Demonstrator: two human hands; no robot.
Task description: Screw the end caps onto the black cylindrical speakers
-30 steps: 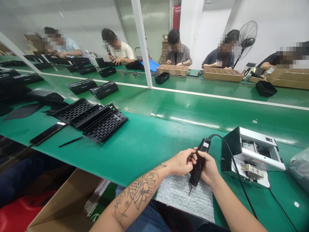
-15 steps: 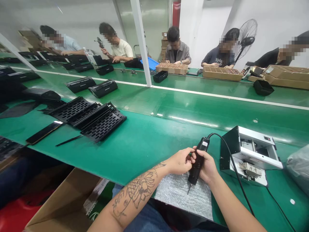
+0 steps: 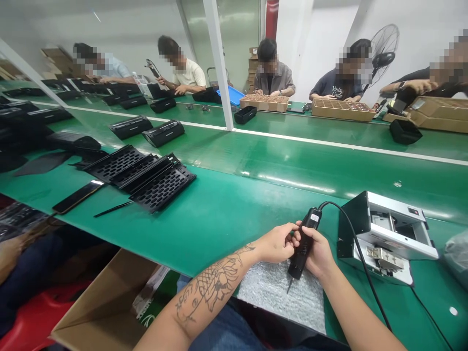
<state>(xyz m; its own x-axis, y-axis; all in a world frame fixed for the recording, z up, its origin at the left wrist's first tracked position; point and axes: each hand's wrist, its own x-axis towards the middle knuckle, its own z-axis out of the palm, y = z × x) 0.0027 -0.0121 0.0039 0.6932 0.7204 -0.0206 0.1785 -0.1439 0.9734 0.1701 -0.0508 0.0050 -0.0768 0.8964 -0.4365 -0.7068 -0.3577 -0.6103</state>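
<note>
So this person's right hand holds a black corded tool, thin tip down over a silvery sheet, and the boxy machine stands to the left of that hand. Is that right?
Not quite: the head view shows the boxy machine to the right of the right hand, which does hold the black corded tool, thin tip down over the silvery sheet.

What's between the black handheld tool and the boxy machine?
Head view: the right hand, holding the tool, then green tabletop; the tool's cable arches across.
</note>
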